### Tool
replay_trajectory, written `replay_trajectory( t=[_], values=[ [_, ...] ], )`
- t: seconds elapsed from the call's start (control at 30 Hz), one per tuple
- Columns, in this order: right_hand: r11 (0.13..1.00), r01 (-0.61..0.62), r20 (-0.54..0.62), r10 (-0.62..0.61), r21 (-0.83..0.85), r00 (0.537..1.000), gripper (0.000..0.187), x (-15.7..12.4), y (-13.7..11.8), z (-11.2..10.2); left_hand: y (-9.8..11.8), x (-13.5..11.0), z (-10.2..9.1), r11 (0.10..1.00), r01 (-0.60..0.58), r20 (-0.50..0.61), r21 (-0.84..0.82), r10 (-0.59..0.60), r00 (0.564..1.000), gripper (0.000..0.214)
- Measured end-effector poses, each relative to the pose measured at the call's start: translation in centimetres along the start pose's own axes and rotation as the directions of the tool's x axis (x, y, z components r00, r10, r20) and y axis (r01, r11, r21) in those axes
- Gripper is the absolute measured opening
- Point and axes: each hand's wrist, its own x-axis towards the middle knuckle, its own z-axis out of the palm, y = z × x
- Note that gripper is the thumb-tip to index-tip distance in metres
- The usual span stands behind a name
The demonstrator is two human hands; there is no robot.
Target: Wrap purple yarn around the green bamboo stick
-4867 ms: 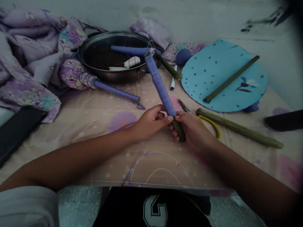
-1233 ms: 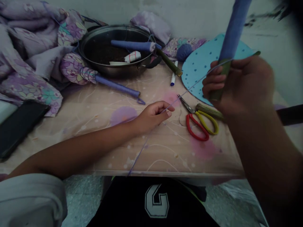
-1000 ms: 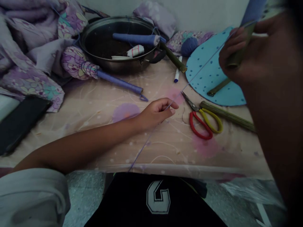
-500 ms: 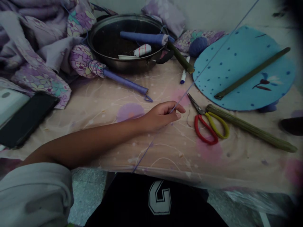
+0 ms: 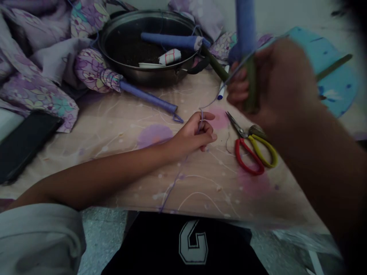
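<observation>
My left hand [image 5: 197, 133] hovers over the cloth with fingers curled around a thin purple yarn [image 5: 172, 187]. The yarn trails down past the table's front edge and rises slackly to my right hand [image 5: 283, 84]. That hand, blurred by motion, grips a green stick [image 5: 251, 86] held upright. Purple-blue yarn is wrapped around the stick's upper part, and its top leaves the view. Below my right hand lie scissors [image 5: 243, 133] with one red and one yellow handle. Another stick, mostly hidden behind my right forearm, touches them.
At the back stands a metal pan [image 5: 149, 76] with a yarn-wrapped stick [image 5: 172, 41] in it. A cloth-headed stick [image 5: 146, 95] lies before it. Floral fabric [image 5: 43, 84] and a black phone [image 5: 28, 145] are on the left, a blue round mat [image 5: 304, 42] on the right.
My right hand has come into view from the right with the yarn-wrapped stick. The yarn between the hands has gone from taut to slack. My left hand has shifted slightly up and left.
</observation>
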Motion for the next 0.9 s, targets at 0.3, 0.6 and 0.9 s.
replay_trajectory(
  t=[0.3, 0.6, 0.9],
  values=[
    [0.967, -0.178, 0.046, 0.173, 0.184, 0.984, 0.014, -3.9, 7.3, -2.1, -0.5, 0.4, -0.3, 0.998, -0.001, -0.047, -0.069, -0.002, 0.999, 0.055],
    [0.997, -0.041, 0.053, 0.044, -0.066, 0.998, 0.005, -4.3, 9.5, -2.8, -0.7, 0.3, -0.8, 0.999, -0.036, 0.088, 0.021, 0.034, 0.996, 0.032],
    [0.891, 0.214, 0.029, -0.221, -0.4, 0.975, 0.005, -4.1, 10.4, -3.7, -0.2, 0.4, -0.5, 0.988, 0.114, 0.125, 0.103, -0.127, 0.984, 0.015]
  ],
)
